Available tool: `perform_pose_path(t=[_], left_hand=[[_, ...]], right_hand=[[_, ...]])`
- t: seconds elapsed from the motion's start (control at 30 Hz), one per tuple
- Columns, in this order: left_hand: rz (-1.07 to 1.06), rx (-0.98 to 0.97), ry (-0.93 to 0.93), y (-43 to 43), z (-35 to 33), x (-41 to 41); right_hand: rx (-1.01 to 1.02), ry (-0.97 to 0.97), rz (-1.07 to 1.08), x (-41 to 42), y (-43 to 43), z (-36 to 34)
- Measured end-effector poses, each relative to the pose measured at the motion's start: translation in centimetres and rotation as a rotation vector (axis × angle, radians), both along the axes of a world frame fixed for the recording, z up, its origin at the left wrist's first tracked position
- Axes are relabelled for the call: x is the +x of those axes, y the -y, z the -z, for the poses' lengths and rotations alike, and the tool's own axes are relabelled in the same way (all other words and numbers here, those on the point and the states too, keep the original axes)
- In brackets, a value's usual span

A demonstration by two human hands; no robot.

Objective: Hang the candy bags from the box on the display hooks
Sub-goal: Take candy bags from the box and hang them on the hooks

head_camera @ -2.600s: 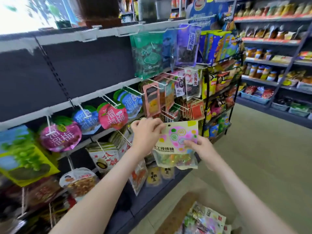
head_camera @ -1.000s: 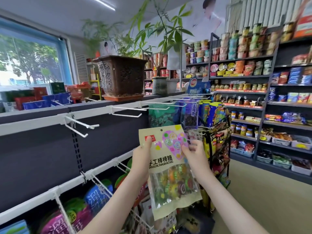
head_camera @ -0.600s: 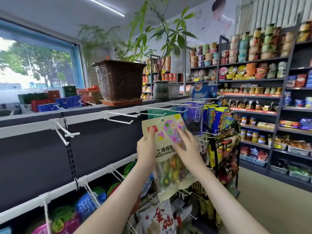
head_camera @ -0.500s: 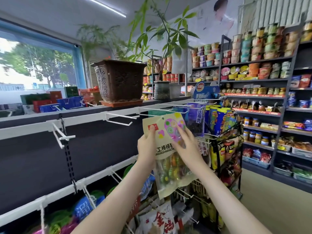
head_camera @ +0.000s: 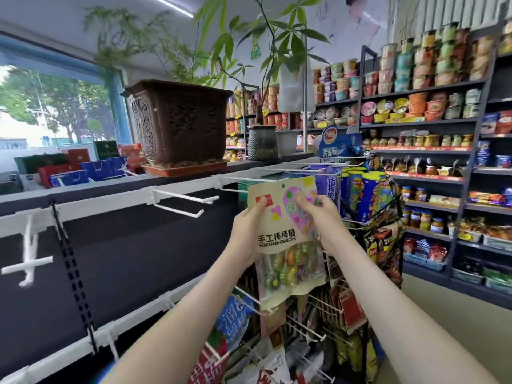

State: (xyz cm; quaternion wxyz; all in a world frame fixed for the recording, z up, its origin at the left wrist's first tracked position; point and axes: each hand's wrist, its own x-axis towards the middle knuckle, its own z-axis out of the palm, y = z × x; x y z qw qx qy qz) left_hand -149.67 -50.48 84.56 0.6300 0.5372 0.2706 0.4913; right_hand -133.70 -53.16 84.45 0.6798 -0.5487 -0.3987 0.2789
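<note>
Left hand [head_camera: 243, 231] and right hand [head_camera: 322, 217] each pinch a candy bag [head_camera: 285, 239] near white hooks [head_camera: 194, 196] on a dark shop rack [head_camera: 124, 259]; stocked shelves [head_camera: 421, 124] fill the far right.

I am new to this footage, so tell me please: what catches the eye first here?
The colourful candy bag, held up at the centre by the left hand and the right hand. Left of it juts an empty white hook, and above that a large brown plant pot stands on the rack's top.
</note>
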Motion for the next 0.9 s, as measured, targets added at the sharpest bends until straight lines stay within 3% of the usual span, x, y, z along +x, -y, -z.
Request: perform_pose_path(t=[0.13,0.47,0.9], left_hand=[[0.043,0.1,-0.101,-2.0,-0.8,0.1],[-0.181,0.39,-0.273,-3.7,-1.5,1.6],[-0.317,0.325,-0.328,-3.4,-1.5,2.3]], right_hand=[[0.043,-0.085,-0.063,0.9,-1.9,0.5],[0.088,-0.185,-0.178,0.9,-4.5,0.4],[0.16,-0.144,-0.069,0.3,-4.8,-0.5]])
